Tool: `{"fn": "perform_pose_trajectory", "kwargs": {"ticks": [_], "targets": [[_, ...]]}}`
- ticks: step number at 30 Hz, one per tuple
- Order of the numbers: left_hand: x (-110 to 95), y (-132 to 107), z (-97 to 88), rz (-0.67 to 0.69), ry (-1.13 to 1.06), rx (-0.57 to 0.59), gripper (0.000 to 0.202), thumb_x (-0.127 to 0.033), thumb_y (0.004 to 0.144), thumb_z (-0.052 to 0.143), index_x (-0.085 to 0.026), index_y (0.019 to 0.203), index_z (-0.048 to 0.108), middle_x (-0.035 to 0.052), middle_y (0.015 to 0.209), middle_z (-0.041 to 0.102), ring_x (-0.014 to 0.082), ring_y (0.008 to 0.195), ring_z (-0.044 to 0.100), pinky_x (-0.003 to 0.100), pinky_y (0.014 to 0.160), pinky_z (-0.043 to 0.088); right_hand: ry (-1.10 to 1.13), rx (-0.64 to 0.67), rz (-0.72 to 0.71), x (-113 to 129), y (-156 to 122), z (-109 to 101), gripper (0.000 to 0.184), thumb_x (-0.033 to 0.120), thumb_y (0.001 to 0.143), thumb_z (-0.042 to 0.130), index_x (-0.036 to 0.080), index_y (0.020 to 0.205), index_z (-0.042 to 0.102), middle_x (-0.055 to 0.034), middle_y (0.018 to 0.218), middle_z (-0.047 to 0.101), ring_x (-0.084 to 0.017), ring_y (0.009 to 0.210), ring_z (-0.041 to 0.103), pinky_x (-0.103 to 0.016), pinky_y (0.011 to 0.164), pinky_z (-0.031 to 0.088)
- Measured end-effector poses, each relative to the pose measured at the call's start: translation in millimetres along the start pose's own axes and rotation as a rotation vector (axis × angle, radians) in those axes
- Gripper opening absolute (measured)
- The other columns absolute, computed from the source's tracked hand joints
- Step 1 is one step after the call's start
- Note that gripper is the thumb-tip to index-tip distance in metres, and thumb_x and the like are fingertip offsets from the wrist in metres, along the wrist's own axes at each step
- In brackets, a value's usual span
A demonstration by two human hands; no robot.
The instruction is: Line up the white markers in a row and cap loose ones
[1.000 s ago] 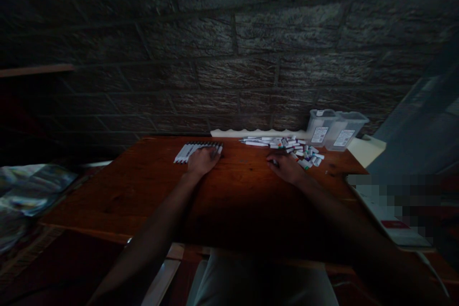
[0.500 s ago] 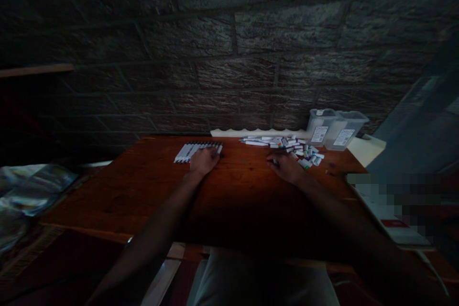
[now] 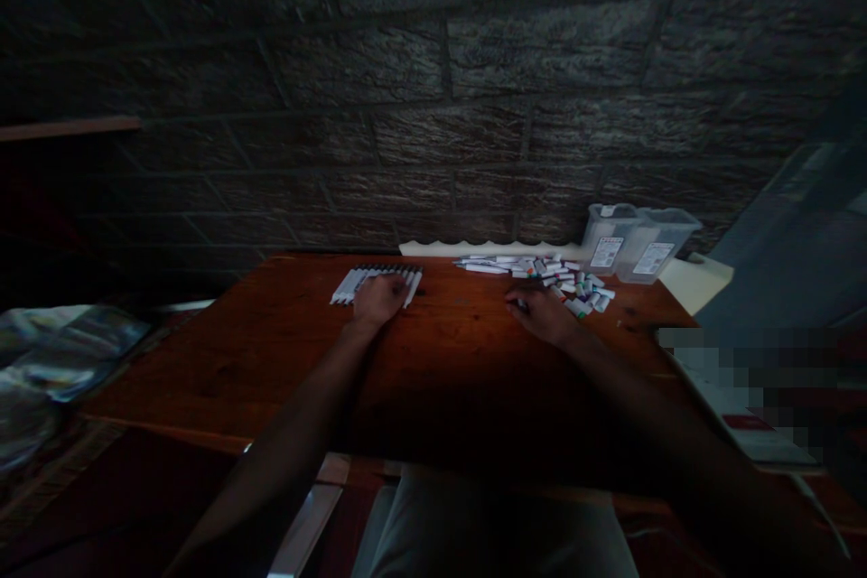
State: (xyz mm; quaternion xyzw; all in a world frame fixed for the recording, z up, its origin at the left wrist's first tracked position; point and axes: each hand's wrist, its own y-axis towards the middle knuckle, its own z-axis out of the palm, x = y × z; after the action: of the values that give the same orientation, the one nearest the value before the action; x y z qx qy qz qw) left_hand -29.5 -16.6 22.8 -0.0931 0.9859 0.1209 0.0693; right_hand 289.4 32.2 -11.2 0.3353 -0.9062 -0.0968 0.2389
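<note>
My left hand has slid a little leftward over the row of markers, baring the rightmost one, which lies slightly askew. The hand rests flat and loose on the row at the far side of the desk, gripping nothing. My right hand curls beside the loose pile of markers and caps; I cannot tell whether it holds one. A careless push could, I think, roll the row out of line.

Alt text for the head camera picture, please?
The person's left hand lies on a neat row of white marker pens, the right hand beside a loose heap of white markers, on a dim reddish-brown wooden table.
</note>
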Motion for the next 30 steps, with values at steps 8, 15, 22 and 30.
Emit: {"fn": "perform_pose_trajectory", "kwargs": {"ticks": [8, 15, 22, 30], "targets": [[0.5, 0.8, 1.5, -0.026, 0.003, -0.002, 0.034, -0.044, 0.087, 0.049, -0.027, 0.106, 0.072, 0.0052, 0.100, 0.074, 0.0245, 0.095, 0.067, 0.029, 0.077, 0.050, -0.001, -0.013, -0.004, -1.3, 0.0, 1.6, 0.018, 0.018, 0.087, 0.056, 0.019, 0.099, 0.070, -0.0079, 0.105, 0.072, -0.020, 0.104, 0.063, -0.034, 0.098, 0.045], [6.2, 2.2, -0.2, -0.097, 0.049, 0.012, 0.034, -0.038, 0.088, 0.047, -0.025, 0.105, 0.073, 0.0069, 0.105, 0.073, 0.0257, 0.100, 0.066, 0.031, 0.084, 0.050, 0.002, -0.017, -0.021, -3.9, 0.6, 3.7, 0.018, 0.018, 0.087, 0.056, 0.019, 0.098, 0.070, -0.0076, 0.104, 0.072, -0.020, 0.102, 0.063, -0.034, 0.097, 0.045], [7.4, 3.0, 2.0, -0.094, 0.027, 0.016, 0.032, -0.035, 0.086, 0.049, -0.027, 0.106, 0.072, 0.0056, 0.108, 0.073, 0.0259, 0.103, 0.065, 0.032, 0.087, 0.050, -0.006, -0.020, -0.016, -4.1, 0.1, 4.2, 0.019, 0.020, 0.088, 0.056, 0.018, 0.100, 0.070, -0.0077, 0.104, 0.072, -0.020, 0.103, 0.063, -0.033, 0.098, 0.045], [7.8, 2.9, 0.5, -0.102, 0.032, 0.026, 0.032, -0.037, 0.085, 0.050, -0.027, 0.106, 0.073, 0.0063, 0.106, 0.073, 0.0264, 0.102, 0.066, 0.032, 0.085, 0.050, -0.012, -0.025, -0.035, -2.7, 0.1, 2.2, 0.018, 0.017, 0.087, 0.056, 0.019, 0.098, 0.070, -0.0066, 0.103, 0.072, -0.020, 0.102, 0.064, -0.032, 0.097, 0.046]]}}
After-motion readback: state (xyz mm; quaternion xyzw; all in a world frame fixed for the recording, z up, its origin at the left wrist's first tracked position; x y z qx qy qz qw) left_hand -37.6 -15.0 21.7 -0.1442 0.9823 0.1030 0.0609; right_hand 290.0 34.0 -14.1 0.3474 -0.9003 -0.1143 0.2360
